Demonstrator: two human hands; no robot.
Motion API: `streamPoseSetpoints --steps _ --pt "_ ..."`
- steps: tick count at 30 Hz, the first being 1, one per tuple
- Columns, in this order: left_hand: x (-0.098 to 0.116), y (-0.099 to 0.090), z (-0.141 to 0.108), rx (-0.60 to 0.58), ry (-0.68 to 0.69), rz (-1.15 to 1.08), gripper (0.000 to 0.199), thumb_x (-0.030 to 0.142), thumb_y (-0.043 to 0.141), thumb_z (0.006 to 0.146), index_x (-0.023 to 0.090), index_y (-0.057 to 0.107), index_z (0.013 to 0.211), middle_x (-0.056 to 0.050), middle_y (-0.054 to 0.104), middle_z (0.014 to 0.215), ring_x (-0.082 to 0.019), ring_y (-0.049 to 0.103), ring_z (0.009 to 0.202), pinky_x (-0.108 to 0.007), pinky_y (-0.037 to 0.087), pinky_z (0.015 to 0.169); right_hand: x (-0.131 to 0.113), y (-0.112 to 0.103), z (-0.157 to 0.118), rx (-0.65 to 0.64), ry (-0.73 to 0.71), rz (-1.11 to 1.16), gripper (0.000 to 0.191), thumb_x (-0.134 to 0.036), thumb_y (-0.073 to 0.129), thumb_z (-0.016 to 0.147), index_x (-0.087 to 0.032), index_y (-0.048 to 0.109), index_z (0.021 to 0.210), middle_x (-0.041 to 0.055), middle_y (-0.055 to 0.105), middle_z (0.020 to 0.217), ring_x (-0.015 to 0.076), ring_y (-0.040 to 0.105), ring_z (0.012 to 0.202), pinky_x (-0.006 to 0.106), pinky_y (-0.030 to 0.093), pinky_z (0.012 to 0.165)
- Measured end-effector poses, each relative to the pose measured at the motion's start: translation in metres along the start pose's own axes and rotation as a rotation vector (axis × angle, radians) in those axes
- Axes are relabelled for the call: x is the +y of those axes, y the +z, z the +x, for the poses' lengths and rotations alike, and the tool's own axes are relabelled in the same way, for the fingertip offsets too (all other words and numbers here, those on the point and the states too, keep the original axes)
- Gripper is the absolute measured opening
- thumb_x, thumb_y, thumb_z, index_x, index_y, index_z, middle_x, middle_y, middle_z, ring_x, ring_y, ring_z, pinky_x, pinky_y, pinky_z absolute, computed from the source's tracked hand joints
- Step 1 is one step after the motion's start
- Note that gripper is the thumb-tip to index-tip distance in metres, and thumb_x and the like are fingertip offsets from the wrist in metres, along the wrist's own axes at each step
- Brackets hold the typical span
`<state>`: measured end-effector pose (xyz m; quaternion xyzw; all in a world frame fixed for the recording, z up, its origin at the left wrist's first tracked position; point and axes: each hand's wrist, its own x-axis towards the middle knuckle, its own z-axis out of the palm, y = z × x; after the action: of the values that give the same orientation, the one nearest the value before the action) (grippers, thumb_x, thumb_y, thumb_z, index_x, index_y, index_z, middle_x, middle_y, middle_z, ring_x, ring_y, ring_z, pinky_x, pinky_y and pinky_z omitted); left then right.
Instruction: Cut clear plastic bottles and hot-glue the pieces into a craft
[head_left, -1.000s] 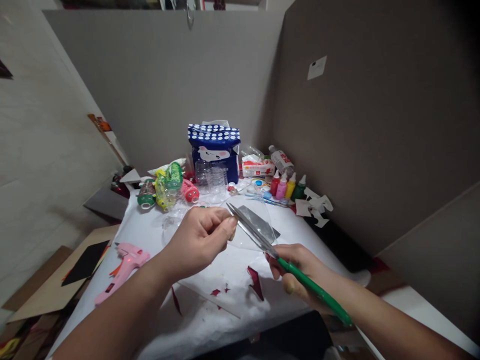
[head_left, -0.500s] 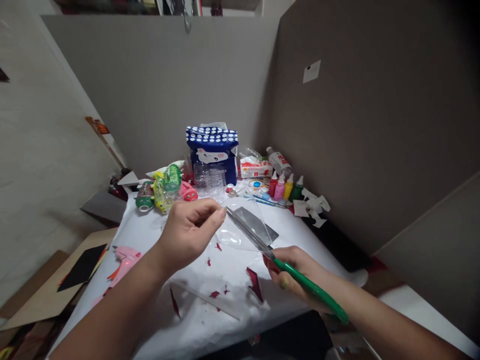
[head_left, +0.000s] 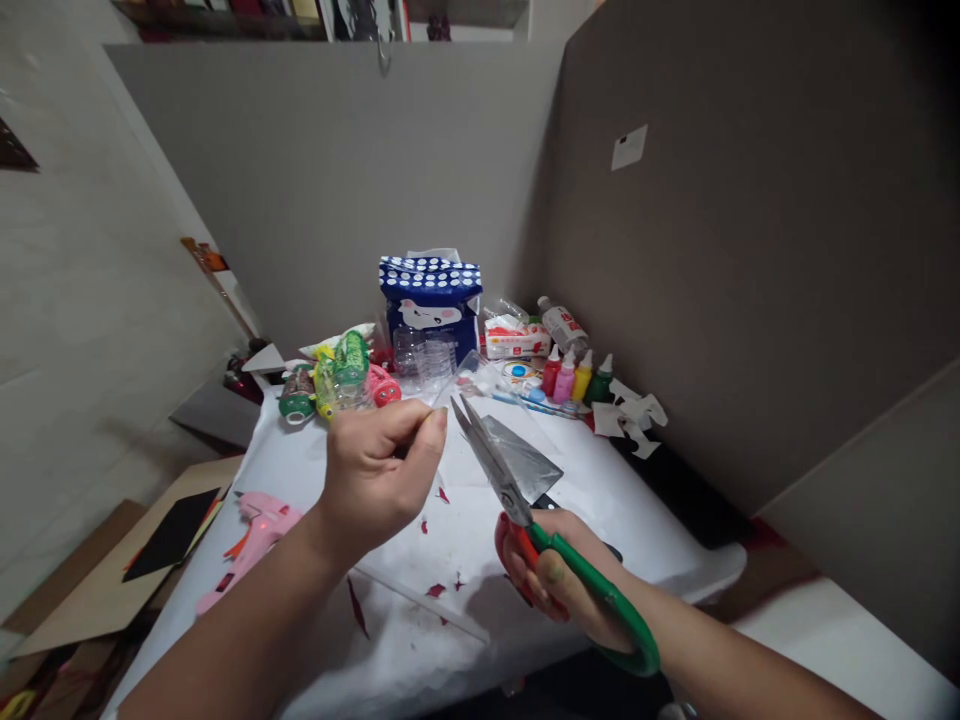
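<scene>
My left hand (head_left: 382, 465) pinches the edge of a thin clear plastic piece (head_left: 459, 378), which is hard to make out and rises behind the fingertips. In my right hand (head_left: 562, 570) are green-handled scissors (head_left: 499, 470), their blades parted slightly and pointing up and left, tips just right of my left thumb. Beyond the blades a grey flat blade-like piece (head_left: 529, 455) lies on the white table cover (head_left: 630, 500). Small dark red scraps (head_left: 435, 591) and a pale strip (head_left: 427, 605) lie below my hands.
A pink glue gun (head_left: 259, 530) lies at the left. Along the back stand a blue package (head_left: 431, 300), clear plastic cups (head_left: 424, 355), decorated bottles (head_left: 349, 360) and paint bottles (head_left: 574, 375). White paper scraps (head_left: 637, 415) lie at the right edge, near brushes (head_left: 544, 402).
The scissors have swung more upright and their blades have parted, moving off the plastic. The clear plastic has shifted up behind my left hand. The view has shifted slightly.
</scene>
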<state>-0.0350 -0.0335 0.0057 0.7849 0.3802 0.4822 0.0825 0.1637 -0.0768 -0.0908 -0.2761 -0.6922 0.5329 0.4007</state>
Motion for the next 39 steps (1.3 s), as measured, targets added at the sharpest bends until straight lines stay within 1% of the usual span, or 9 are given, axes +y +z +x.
streamPoseSetpoints --steps 4,9,13,17,21,26,32,35,39 --pt "-0.001 0.001 0.000 0.035 0.036 0.019 0.037 0.017 0.049 0.089 0.019 0.034 0.055 0.006 0.026 0.051 -0.007 0.026 0.046 -0.025 0.023 0.046 -0.004 0.000 0.001 -0.004 0.009 -0.007 0.061 -0.078 0.036 0.085 -0.020 0.043 0.068 -0.0030 0.040 0.054 0.0083 0.034 0.046 0.024 0.027 0.042" --pt "-0.003 0.000 0.003 -0.108 -0.062 -0.125 0.031 0.020 0.044 0.090 0.019 0.042 0.059 0.005 0.037 0.052 -0.009 0.035 0.048 -0.025 0.030 0.048 -0.011 -0.006 0.000 -0.005 0.082 -0.055 0.065 -0.083 0.040 0.079 -0.019 0.045 0.069 -0.0043 0.039 0.050 0.0077 0.033 0.044 0.023 0.025 0.042" --pt "0.000 0.001 0.003 -0.127 -0.108 -0.130 0.038 0.029 0.044 0.095 0.019 0.042 0.058 0.004 0.042 0.052 -0.009 0.040 0.048 -0.025 0.031 0.048 -0.013 -0.003 0.001 0.000 0.150 -0.078 0.074 -0.091 0.038 0.071 -0.018 0.046 0.067 -0.0028 0.041 0.056 0.0087 0.035 0.051 0.023 0.027 0.045" --pt "0.000 0.002 0.003 -0.198 -0.145 -0.152 0.040 0.030 0.043 0.097 0.019 0.046 0.059 0.004 0.048 0.050 -0.008 0.044 0.047 -0.023 0.033 0.048 -0.012 0.002 0.002 0.030 0.103 -0.068 0.069 -0.087 0.039 0.076 -0.019 0.045 0.069 -0.0024 0.043 0.061 0.0098 0.036 0.056 0.023 0.030 0.050" --pt "0.000 0.000 0.003 -0.231 -0.192 -0.233 0.035 0.027 0.038 0.098 0.018 0.054 0.068 0.003 0.056 0.055 -0.008 0.046 0.048 -0.022 0.036 0.052 -0.011 0.001 0.004 -0.007 0.069 -0.013 0.064 -0.082 0.037 0.081 -0.020 0.043 0.072 -0.0045 0.039 0.057 0.0087 0.033 0.052 0.023 0.027 0.047" --pt "0.009 -0.006 0.002 -0.250 -0.198 -0.057 0.039 0.029 0.038 0.097 0.019 0.050 0.062 0.002 0.056 0.052 -0.010 0.050 0.051 -0.023 0.038 0.055 -0.006 -0.007 0.002 -0.021 0.072 -0.161 0.065 -0.083 0.032 0.083 -0.019 0.045 0.074 -0.0016 0.045 0.064 0.0110 0.039 0.057 0.024 0.032 0.051" --pt "0.010 -0.002 0.005 -0.318 -0.248 0.078 0.037 0.033 0.035 0.094 0.021 0.048 0.062 0.002 0.056 0.048 -0.013 0.052 0.048 -0.026 0.039 0.053 -0.014 -0.025 -0.005 -0.075 0.079 -0.386 0.061 -0.076 0.032 0.088 -0.019 0.050 0.098 0.0065 0.058 0.090 0.0185 0.051 0.078 0.030 0.044 0.070" --pt "0.009 0.001 0.006 -0.329 -0.258 0.111 0.037 0.035 0.033 0.092 0.022 0.047 0.061 0.000 0.055 0.049 -0.015 0.054 0.048 -0.028 0.039 0.053 -0.018 -0.030 -0.003 -0.108 0.084 -0.372 0.064 -0.078 0.031 0.086 -0.019 0.050 0.097 0.0055 0.057 0.088 0.0175 0.050 0.075 0.029 0.043 0.068" --pt "0.009 0.002 0.007 -0.373 -0.276 0.063 0.037 0.036 0.032 0.092 0.022 0.049 0.062 0.000 0.057 0.049 -0.014 0.053 0.047 -0.026 0.041 0.050 -0.021 -0.030 0.003 -0.112 0.134 -0.228 0.074 -0.088 0.033 0.076 -0.018 0.050 0.085 0.0031 0.054 0.078 0.0144 0.046 0.067 0.026 0.042 0.061"
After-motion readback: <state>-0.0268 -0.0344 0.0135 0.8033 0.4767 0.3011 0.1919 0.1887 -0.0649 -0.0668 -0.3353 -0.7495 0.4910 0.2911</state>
